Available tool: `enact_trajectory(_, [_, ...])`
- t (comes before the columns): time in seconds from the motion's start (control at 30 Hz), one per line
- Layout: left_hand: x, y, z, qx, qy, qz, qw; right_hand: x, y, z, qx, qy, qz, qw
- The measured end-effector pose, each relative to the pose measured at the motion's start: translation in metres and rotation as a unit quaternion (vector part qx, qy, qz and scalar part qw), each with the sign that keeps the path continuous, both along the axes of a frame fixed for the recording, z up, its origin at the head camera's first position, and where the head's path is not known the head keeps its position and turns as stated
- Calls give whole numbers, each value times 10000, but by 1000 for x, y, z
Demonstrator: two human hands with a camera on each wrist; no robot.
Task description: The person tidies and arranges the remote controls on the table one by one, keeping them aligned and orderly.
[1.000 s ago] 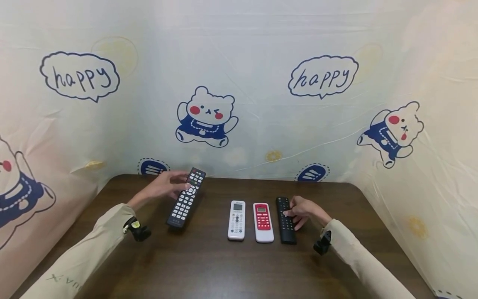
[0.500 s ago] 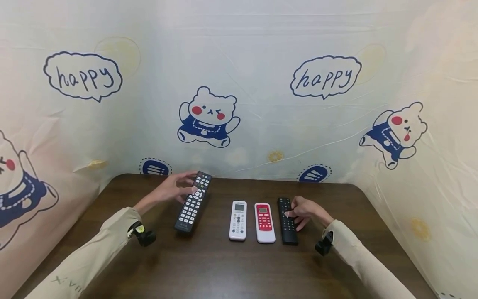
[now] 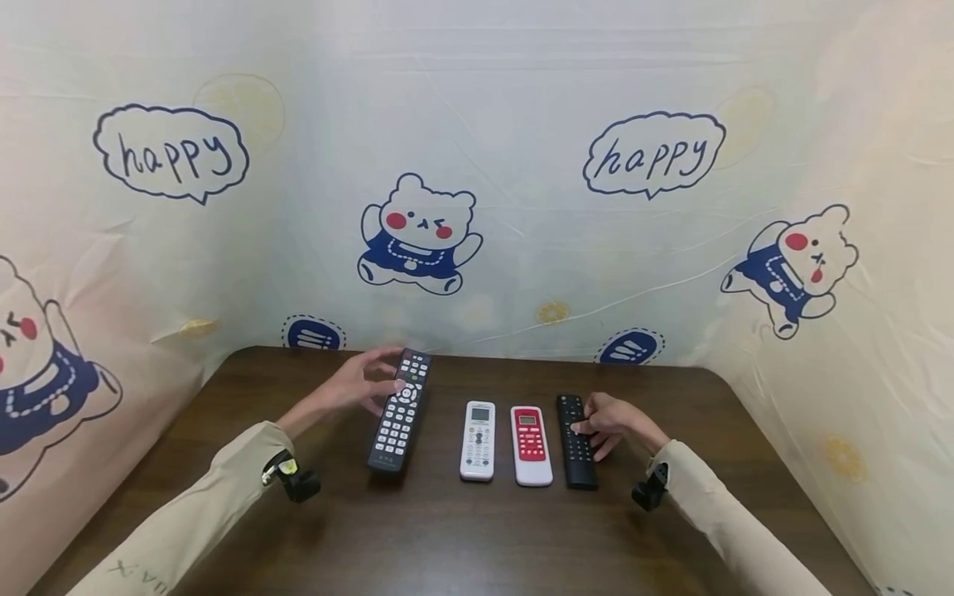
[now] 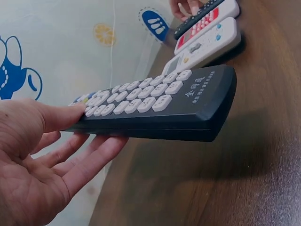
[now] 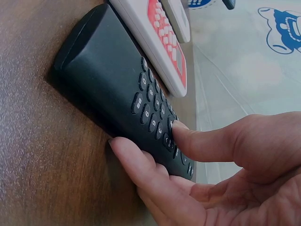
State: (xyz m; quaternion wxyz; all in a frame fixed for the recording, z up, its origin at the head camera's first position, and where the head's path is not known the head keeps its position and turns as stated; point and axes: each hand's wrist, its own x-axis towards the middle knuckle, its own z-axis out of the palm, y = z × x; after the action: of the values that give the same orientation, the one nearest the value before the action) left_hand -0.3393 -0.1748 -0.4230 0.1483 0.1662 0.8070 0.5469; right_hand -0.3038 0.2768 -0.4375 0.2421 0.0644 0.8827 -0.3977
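My left hand (image 3: 359, 386) pinches a black remote control with white buttons (image 3: 398, 418), thumb on its face and fingers beneath. In the left wrist view this remote (image 4: 155, 106) is held above the wooden table, with a shadow under it. On the right, my right hand (image 3: 613, 420) grips a plain black remote with small dark buttons (image 3: 577, 451) lying on the table. Its thumb (image 5: 207, 143) presses on the button face while the fingers rest along the near side. Between the hands lie a white remote (image 3: 478, 443) and a red-and-white remote (image 3: 532, 447), side by side.
The dark wooden table (image 3: 477, 538) has a back edge against a pale curtain (image 3: 522, 108) printed with cartoon bears. The curtain also stands at both sides. A small black camera is strapped on each wrist.
My left hand has moved right and slightly nearer with the white-buttoned remote, toward the white one. The right hand keeps its hold on the plain black remote. The head view has shifted slightly.
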Motion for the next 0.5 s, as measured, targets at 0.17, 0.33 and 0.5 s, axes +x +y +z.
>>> enact_trajectory(0.17, [0, 3, -2, 106, -128, 114, 9998, -1, -2, 0, -4, -53, -37, 10000])
enact_trajectory(0.33, [3, 9, -12, 237, -152, 397, 9988, -3, -1, 2, 20, -81, -19, 10000])
enact_trajectory(0.5, [7, 18, -22, 320, -193, 629, 9973, -3, -1, 2, 29, -150, -1, 9999])
